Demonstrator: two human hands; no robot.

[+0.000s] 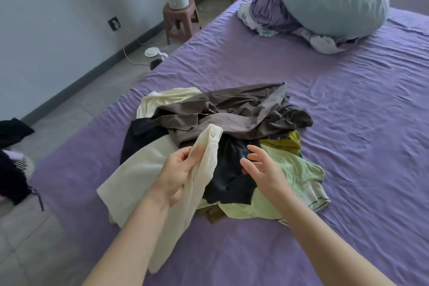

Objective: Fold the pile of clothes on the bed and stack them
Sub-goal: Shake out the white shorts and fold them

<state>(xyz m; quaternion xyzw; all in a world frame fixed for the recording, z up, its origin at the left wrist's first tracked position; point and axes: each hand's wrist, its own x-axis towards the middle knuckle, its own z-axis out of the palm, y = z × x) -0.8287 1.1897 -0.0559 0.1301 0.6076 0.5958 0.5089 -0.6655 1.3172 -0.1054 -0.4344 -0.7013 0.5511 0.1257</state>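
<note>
Left hand [176, 176] observed gripping cream garment [204, 169], fingers [197, 158] curled round a bunched fold. Right hand [262, 169] released, fingers spread, touching nothing. Pile [232, 118] lying on bed [348, 123], just beyond both fingertips. Fabric judged light, limp, non-slippery; likely to sag and trail. Best taken at collar or shoulder seams.
</note>
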